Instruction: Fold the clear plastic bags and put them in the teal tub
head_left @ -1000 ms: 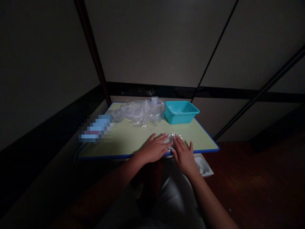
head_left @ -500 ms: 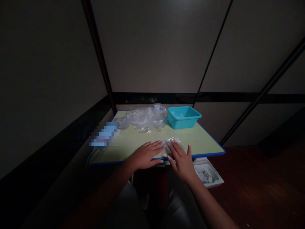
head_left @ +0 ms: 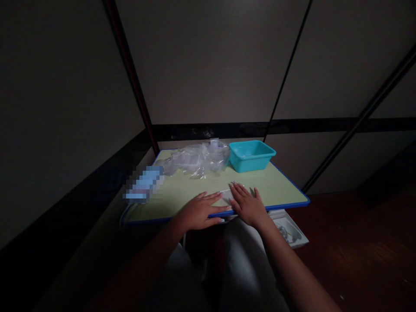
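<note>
Saw both hands laid flat, palms down, at the near edge of the green table (head_left: 282,187). Found the left hand (head_left: 199,211) reaching in from a forearm that rose from the lower left, with fingers straight, slightly fanned, and aimed rightward and away. Found the right hand (head_left: 247,204) just beside it, wrist over the blue rim, fingers spread wide and pointing away, forearm running off to the lower right. Noted neither hand curled around anything: both open wide and pressed down on the surface. Made out a small flat clear plastic bag (head_left: 226,196) between the two hands, under the left fingertips and against the inner side of the right hand; could not tell how much of it lay beneath the right palm. Spotted, well beyond the left hand, a loose pile of clear bags (head_left: 195,159), and well beyond the right hand a teal tub (head_left: 251,155), just beside that pile. Noticed a blurred blue object (head_left: 144,184) off to the left of the left hand. Glimpsed a white tray (head_left: 290,229) below and to the right of the right wrist, lower than the tabletop.
</note>
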{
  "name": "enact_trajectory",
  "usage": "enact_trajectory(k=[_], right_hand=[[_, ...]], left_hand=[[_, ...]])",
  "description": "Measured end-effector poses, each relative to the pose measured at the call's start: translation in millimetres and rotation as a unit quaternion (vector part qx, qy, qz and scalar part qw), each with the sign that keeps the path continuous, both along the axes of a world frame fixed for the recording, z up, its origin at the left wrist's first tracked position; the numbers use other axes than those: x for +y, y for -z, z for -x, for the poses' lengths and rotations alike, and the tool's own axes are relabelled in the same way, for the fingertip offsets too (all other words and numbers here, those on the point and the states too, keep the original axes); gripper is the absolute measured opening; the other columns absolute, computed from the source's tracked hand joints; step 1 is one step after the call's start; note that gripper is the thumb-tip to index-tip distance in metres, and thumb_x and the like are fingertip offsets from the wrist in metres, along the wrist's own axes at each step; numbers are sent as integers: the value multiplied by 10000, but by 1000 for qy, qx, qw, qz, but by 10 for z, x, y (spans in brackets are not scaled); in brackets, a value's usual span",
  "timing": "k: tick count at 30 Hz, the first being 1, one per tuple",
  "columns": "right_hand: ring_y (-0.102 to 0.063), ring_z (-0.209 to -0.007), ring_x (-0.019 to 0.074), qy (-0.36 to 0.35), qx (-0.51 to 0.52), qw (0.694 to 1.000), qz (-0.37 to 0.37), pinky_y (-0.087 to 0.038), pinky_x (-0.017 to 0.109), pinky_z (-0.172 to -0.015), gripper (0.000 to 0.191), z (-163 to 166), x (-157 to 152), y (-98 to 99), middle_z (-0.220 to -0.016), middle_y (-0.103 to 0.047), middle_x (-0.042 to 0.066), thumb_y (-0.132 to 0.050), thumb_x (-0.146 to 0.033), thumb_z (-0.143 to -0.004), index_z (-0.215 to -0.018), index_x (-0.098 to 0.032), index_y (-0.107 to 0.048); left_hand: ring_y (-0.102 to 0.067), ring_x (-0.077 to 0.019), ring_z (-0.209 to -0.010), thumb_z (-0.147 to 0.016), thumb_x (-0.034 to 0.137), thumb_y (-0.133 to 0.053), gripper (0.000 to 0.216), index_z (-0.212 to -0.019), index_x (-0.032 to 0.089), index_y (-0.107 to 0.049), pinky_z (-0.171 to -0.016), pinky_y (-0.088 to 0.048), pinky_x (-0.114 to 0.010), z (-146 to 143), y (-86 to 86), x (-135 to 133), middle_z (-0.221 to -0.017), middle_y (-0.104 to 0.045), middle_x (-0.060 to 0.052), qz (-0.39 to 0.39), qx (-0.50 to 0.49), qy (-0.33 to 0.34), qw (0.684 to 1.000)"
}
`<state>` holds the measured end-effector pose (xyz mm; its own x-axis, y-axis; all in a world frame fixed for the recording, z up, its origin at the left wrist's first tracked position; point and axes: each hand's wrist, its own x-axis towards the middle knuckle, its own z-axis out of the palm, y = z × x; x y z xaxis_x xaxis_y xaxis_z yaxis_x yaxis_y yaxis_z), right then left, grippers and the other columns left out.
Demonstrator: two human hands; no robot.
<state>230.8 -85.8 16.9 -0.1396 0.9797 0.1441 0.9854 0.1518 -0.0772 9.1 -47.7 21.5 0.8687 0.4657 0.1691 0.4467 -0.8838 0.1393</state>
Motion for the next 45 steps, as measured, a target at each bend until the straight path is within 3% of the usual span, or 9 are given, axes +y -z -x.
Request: enact_trajectory(k=[9,17,25,29,35,38,40,42,45], right_hand=[[-144,-1396,249,59,-13,997,-40,-9,631,-1054,581,-209,-7,59,-1527,-138,83,-193,-480,-944,-1463,-217,-189],[-252,-1363,255,-110,-5,991,-78,62,601,-1066,655,47,-191,115,-1484,-284,98,-350,-533,-902,-1460,-229,-192],[-290,-1348,246,-156,23,982,-109,73,621,-1057,538,304,-243,183,-1453,-352,90,-485,-351,-873,-1387,-248,-363],[-255,-1363,259,-153,65,979,-115,65,647,-1038,446,422,-262,181,-1426,-399,89,-484,-294,-866,-1310,-262,-467],[-453,-1245,258,-145,218,964,-44,85,627,-1034,255,290,-184,-37,-1191,-638,49,-479,-256,-865,-1053,-291,-647],[-626,-952,238,-125,310,942,28,-194,558,-1035,246,161,-62,-233,-875,-718,34,-489,-350,-863,-786,-209,-676],[-617,-699,189,-130,373,914,90,-432,404,-832,339,92,61,-352,-668,-660,11,-523,-446,-830,-675,-163,-628],[-554,-586,149,-135,430,884,128,-440,283,-618,379,48,209,-430,-588,-591,-11,-569,-498,-783,-650,-144,-595],[-551,-602,145,-139,464,865,134,-419,251,-570,382,31,424,-448,-633,-606,5,-613,-504,-738,-708,-124,-613]], left_hand=[[-240,-258,-1379,-854,571,-471,595,-1392,358,-334,-1088,-207,-494,-14,-18,-8,-1498,-272,-56,14,-4,-22,1000],[-281,-265,-1362,-887,447,-488,428,-1298,327,-493,-1078,-264,-464,59,37,-41,-1431,-407,-55,-50,-30,-10,998],[-384,-243,-1306,-878,366,-526,499,-1340,195,-439,-1085,-284,-442,212,90,-163,-1373,-479,-99,-123,-64,-23,990],[-467,-200,-1247,-917,251,-462,339,-1245,217,-542,-1058,-338,-411,191,146,-160,-1307,-552,-57,-121,-118,-13,986],[-626,-172,-1032,-903,239,-472,265,-1079,212,-667,-919,-465,-301,165,-2,-144,-1087,-689,-46,88,-278,-76,954],[-663,-173,-826,-875,328,-509,257,-922,175,-710,-735,-500,-249,143,-182,-90,-893,-726,-33,219,-331,-182,900],[-648,-166,-718,-850,361,-515,287,-823,142,-698,-628,-481,-230,138,-266,-12,-766,-709,-29,279,-362,-225,861],[-627,-152,-640,-825,367,-520,289,-781,127,-674,-554,-453,-213,144,-290,86,-696,-683,-26,313,-380,-258,831],[-587,-129,-531,-806,343,-516,264,-734,126,-649,-490,-416,-199,173,-233,216,-589,-630,-11,299,-348,-306,834]])
